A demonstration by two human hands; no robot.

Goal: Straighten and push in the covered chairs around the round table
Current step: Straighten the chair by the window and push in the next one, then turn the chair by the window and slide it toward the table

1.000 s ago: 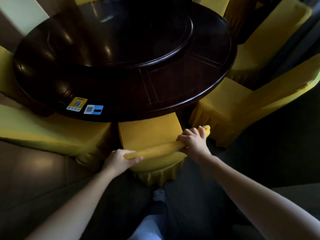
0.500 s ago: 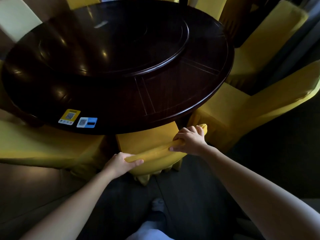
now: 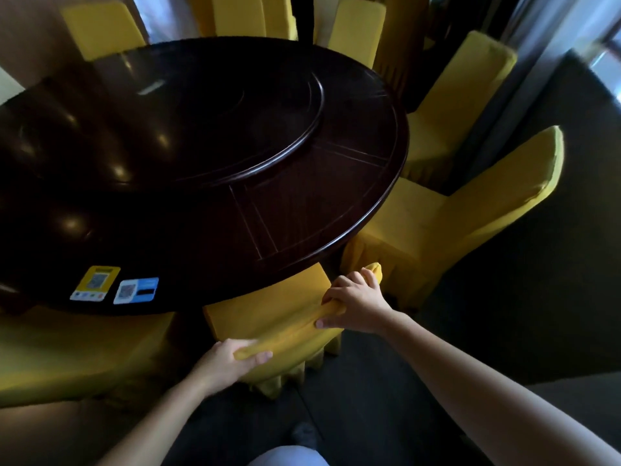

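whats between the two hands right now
Only the yellow top edge of the covered chair runs between the left hand and the right hand, which both grip it, as the head view shows.

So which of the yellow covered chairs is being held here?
The yellow fabric-covered chair nearest the camera: only its backrest top has the left hand and right hand gripping it.

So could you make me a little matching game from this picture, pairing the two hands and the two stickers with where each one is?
Things:
1. left hand
2. right hand
3. yellow sticker
4. blue sticker

Places:
A. on the round table, right of the other sticker
B. grips the left end of the chair back
C. on the round table, left of the other sticker
D. grips the right end of the chair back

Pairs: 1-B, 2-D, 3-C, 4-A.
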